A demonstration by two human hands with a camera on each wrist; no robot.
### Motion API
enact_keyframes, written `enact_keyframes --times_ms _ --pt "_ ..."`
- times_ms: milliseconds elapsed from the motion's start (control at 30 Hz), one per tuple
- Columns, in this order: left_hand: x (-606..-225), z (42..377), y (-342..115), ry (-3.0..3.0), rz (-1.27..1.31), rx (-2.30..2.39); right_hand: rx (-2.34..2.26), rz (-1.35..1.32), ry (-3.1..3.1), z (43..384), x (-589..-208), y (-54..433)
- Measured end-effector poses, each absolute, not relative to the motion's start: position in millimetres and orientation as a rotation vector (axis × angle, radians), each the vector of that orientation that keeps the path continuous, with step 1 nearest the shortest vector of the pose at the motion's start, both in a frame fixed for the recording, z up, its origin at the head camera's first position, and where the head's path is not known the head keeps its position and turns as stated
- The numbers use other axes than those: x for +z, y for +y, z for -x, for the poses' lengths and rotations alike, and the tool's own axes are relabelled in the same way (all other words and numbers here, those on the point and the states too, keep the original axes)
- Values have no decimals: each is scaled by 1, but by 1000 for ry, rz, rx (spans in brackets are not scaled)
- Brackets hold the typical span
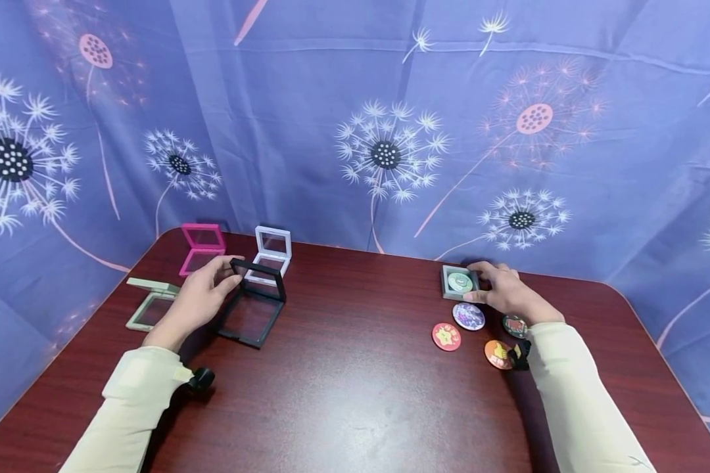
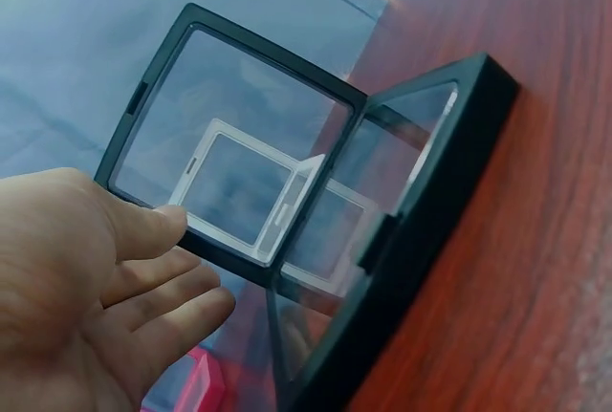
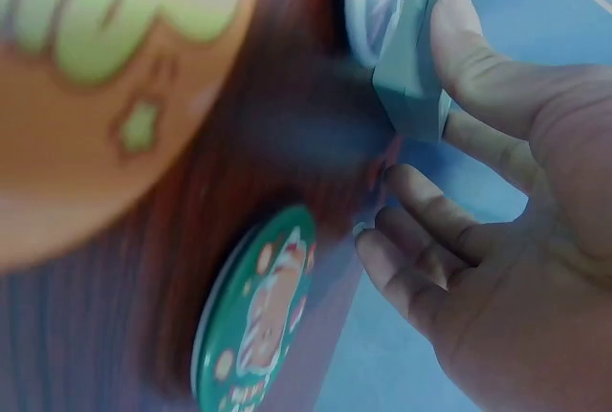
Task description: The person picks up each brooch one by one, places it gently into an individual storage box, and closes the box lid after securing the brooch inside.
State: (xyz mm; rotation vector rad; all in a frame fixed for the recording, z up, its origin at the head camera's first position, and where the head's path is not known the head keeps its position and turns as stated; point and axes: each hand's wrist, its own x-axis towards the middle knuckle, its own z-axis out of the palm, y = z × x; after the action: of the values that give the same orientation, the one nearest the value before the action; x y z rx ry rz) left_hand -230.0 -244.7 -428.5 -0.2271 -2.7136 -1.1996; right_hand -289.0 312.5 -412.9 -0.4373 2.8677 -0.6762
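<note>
My left hand (image 1: 200, 299) pinches the edge of the raised lid of a black display case (image 1: 251, 318). The case stands open on the table, a clear window in each half. In the left wrist view the thumb lies along the lid's edge, with the other fingers beneath it. Over on the right, my right hand (image 1: 505, 289) holds a small grey-green display case (image 3: 421, 68) by its side, between thumb and forefinger. Inside this closed case shows a round green badge (image 1: 460, 282). The right hand's other fingers are loosely bent, away from the case.
A pink case (image 1: 202, 249), a white case (image 1: 272, 238) and a pale green case (image 1: 148, 314) stand open around the left hand. Near the right hand lie a purple badge (image 1: 469, 316), a red badge (image 1: 446, 336), an orange badge (image 1: 497, 353) and a dark green badge (image 1: 513, 325).
</note>
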Motion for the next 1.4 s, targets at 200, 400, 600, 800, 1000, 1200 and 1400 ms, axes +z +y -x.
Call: enact_keyframes --times_ms 200,400,600,800,1000,1200,1400 --pt "-432 230 -247 -2743 220 -1156 -641 408 2856 288 -411 322" --pt "-435 231 -249 -2755 232 -1121 -577 403 2881 287 -409 333" --pt "-440 234 -251 -2765 253 -1106 -574 340 2867 285 -409 342" --pt "-441 234 -249 -2770 241 -1159 -574 325 2875 283 -409 349" --pt "-443 234 -248 -2768 245 -1193 -565 312 2878 281 -408 354" --pt "-443 234 -248 -2764 233 -1170 -563 318 2891 280 -409 362" --pt "-443 232 -246 -2778 210 -1152 -560 316 2896 278 -411 368"
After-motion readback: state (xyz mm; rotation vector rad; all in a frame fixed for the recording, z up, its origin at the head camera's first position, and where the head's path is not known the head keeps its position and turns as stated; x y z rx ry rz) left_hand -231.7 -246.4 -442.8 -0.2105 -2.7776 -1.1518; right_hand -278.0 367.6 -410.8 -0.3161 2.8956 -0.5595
